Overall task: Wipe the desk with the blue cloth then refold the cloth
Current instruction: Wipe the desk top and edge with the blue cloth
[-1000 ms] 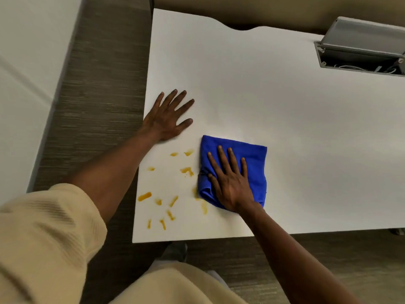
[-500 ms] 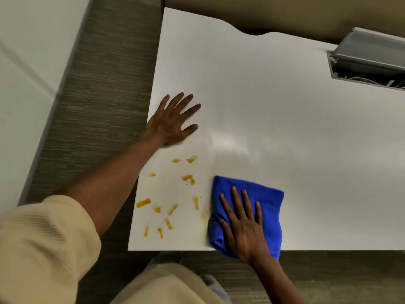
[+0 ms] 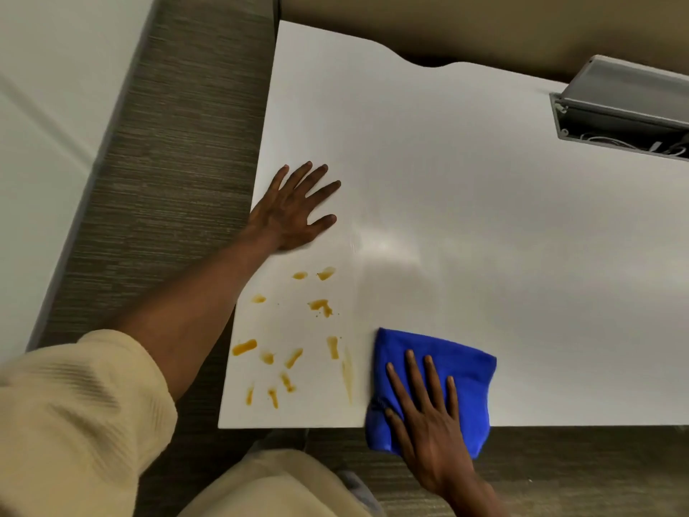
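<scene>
A folded blue cloth (image 3: 466, 371) lies at the front edge of the white desk (image 3: 466, 218), its near part hanging over the edge. My right hand (image 3: 425, 423) presses flat on the cloth with fingers spread. Left of the cloth, several orange-yellow stains (image 3: 290, 337) mark the desk's front left corner, one smeared into a faint streak beside the cloth. My left hand (image 3: 294, 210) rests flat on the desk near its left edge, fingers apart, holding nothing.
An open grey cable box (image 3: 626, 117) with wires inside is set into the desk at the far right. Grey carpet (image 3: 167, 181) runs along the left side of the desk and in front of it. My knees show below.
My right hand has dragged the blue cloth toward me, from the desk's middle front to its front edge, leaving a faint streak. The left hand has stayed put.
</scene>
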### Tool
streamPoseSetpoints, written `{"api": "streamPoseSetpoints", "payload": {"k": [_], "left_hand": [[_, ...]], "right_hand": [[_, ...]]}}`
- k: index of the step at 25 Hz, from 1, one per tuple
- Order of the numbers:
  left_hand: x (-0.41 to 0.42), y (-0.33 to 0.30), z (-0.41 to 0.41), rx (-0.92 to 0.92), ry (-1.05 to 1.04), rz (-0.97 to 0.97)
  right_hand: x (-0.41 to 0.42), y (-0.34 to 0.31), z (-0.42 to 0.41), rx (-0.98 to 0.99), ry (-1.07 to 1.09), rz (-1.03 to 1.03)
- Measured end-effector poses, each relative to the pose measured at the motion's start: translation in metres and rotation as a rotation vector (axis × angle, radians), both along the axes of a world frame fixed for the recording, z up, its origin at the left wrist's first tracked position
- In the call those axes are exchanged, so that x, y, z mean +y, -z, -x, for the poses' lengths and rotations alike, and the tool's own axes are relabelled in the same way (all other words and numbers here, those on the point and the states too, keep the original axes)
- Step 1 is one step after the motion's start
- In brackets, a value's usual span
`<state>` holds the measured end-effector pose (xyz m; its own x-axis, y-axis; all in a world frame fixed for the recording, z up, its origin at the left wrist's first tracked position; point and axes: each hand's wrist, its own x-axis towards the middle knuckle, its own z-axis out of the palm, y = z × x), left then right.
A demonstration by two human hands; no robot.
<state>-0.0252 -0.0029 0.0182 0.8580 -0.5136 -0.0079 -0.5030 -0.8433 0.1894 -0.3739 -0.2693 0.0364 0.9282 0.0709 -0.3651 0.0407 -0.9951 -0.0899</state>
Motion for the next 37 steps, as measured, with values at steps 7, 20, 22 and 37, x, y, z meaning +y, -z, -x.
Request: {"api": "streamPoseSetpoints", "payload": {"k": [7,20,22,37], "left_hand": [[0.0,0.004,-0.002,-0.023,0.0,0.028],[0.001,0.004,-0.001,-0.021,-0.003,0.046],[0.0,0.003,-0.001,-0.024,-0.009,0.033],[0.001,0.002,0.0,0.007,-0.009,0.034]], "right_hand": [[0.012,0.005,-0.12,-0.069,-0.074,-0.051],[0.038,0.018,0.008,-0.176,-0.077,-0.286],[0.033,0.013,-0.03,-0.167,-0.145,-0.272],[0.017,0.013,-0.06,-0.239,-0.162,-0.19]]}}
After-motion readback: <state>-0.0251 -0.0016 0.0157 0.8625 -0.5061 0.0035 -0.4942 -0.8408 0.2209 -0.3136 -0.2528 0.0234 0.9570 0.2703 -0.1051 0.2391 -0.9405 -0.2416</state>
